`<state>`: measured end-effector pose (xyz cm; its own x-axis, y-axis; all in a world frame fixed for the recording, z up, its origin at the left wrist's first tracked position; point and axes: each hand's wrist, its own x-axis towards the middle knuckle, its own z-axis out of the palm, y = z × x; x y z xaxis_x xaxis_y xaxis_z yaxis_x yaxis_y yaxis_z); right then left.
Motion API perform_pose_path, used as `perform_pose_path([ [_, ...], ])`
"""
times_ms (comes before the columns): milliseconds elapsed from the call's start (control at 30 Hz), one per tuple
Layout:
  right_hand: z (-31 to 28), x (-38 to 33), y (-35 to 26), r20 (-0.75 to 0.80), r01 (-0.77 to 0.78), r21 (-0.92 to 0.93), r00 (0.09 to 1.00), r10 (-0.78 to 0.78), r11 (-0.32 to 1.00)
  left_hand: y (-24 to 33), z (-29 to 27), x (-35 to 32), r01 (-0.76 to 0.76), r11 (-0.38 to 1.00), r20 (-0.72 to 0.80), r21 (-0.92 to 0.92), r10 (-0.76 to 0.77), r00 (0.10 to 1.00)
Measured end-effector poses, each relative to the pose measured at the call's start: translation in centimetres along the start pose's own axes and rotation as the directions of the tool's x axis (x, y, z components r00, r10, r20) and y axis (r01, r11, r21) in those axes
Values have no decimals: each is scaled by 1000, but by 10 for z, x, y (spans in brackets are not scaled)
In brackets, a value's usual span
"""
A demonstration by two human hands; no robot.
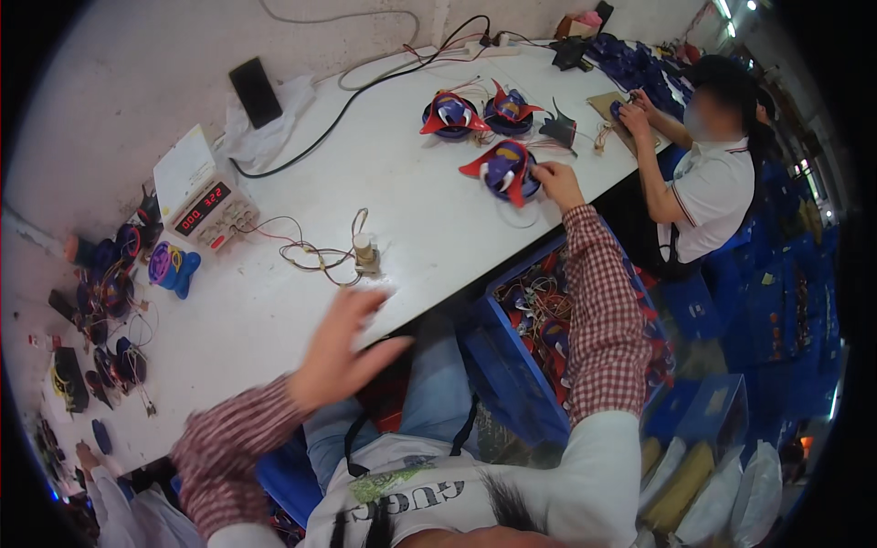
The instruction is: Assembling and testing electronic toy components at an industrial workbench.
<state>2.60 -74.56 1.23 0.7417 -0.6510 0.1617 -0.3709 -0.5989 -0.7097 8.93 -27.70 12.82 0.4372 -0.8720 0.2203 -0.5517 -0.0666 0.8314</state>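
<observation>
Out at the far right of the table, my right hand [559, 185] has its fingers closed on the edge of a round purple toy part [508, 172] with red pointed fins and white pieces. Two similar toy parts [450, 114] with wires lie just beyond it, and a dark fin-shaped piece [558, 126] is beside them. Over the table's near edge, my left hand [340, 352] is empty, thumb and fingers spread, a little blurred. Nearest to it on the table stands a small beige cylindrical piece [366, 253] with thin looped wires.
A power supply [208, 215] with a red display stands at the left, near a blue-purple part [174, 268] and wired assemblies [111, 283]. A black phone [256, 92] lies at the back. A blue crate [512, 365] of parts sits below my right arm; a co-worker [708, 173] works at right.
</observation>
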Motion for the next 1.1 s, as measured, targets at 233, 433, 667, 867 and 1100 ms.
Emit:
perform_pose_path([
  [233, -8, -110, -74, 346, -409, 476, 901, 261, 779, -60, 121, 143, -31, 802, -125, 596, 131, 983],
  [433, 12, -181, -96, 423, -437, 530, 879, 220, 727, -56, 109, 87, 47, 827, 58, 560, -96, 994],
  [667, -3, -237, -143, 459, -376, 507, 879, 127, 776, -35, 74, -3, 7, 874, -66, 486, 29, 997],
  [867, 4, -259, -185, 677, -552, 576, 736, 27, 603, 11, -65, -100, -70, 733, -42, 677, 132, 990],
  [1100, 90, -256, -242, 711, -626, 673, 695, -112, 394, -29, -176, -189, 108, 264, -93, 958, -71, 993],
])
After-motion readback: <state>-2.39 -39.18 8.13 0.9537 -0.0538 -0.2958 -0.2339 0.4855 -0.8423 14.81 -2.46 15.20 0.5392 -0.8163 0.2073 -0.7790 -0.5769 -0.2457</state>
